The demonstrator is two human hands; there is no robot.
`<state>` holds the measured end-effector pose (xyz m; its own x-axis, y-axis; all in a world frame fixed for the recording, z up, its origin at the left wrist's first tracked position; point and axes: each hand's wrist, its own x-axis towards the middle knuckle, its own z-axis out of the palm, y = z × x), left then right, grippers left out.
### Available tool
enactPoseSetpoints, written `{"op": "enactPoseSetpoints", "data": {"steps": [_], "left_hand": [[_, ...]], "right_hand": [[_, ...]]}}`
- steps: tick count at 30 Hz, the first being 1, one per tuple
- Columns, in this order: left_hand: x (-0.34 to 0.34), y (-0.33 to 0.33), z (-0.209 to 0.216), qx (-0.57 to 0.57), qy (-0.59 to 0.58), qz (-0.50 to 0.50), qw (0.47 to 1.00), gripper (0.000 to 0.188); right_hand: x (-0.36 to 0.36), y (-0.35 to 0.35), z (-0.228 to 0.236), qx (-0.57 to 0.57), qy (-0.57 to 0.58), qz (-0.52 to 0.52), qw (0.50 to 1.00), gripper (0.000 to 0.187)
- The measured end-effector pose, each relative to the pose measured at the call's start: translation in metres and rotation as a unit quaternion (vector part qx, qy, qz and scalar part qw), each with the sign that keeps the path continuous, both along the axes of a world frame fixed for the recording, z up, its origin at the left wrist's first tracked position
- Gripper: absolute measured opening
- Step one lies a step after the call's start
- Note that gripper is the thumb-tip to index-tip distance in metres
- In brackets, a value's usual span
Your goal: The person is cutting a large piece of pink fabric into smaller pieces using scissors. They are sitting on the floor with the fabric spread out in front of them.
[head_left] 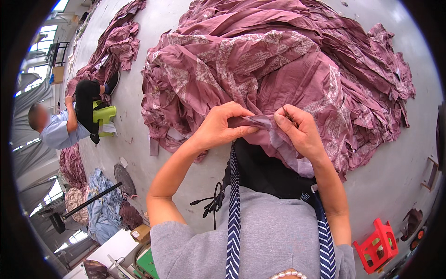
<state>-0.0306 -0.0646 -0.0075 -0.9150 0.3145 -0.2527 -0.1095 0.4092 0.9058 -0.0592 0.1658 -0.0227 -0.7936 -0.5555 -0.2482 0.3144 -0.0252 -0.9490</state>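
A large heap of dusty-pink fabric with white lace-like patterned bands lies on the floor before me and runs up over my lap. My left hand pinches a folded edge of it between thumb and fingers. Close beside it, my right hand is closed on the same edge, whose paler underside hangs below. A small dark metal tool, perhaps thread snips, pokes out among the right fingers; most of it is hidden.
To the left another person sits on a green stool beside more pink fabric. Blue cloth and a black pole are at lower left. A red stool stands at lower right.
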Motion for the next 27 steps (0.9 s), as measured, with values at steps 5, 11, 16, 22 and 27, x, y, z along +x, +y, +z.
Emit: {"op": "enactPoseSetpoints", "data": {"steps": [5,11,16,22,27], "left_hand": [[-0.001,-0.003,0.003,0.083,-0.076,0.01,0.994,0.019],[-0.004,0.014,-0.005,0.218,-0.001,0.032,0.975,0.014],[-0.003,0.009,-0.009,0.168,0.028,0.016,0.985,0.015],[0.002,0.01,-0.004,0.132,-0.042,0.051,0.989,0.015],[-0.002,0.01,-0.003,0.096,-0.028,0.031,0.994,0.016]], "right_hand": [[-0.007,-0.004,-0.02,-0.063,-0.067,-0.018,0.996,0.018],[0.008,-0.018,-0.051,-0.12,-0.148,0.012,0.981,0.015],[-0.002,-0.006,-0.018,0.139,0.167,-0.104,0.971,0.013],[0.002,-0.002,0.009,0.138,0.283,-0.056,0.947,0.017],[0.004,-0.003,0.009,0.156,0.313,-0.044,0.936,0.022]]}}
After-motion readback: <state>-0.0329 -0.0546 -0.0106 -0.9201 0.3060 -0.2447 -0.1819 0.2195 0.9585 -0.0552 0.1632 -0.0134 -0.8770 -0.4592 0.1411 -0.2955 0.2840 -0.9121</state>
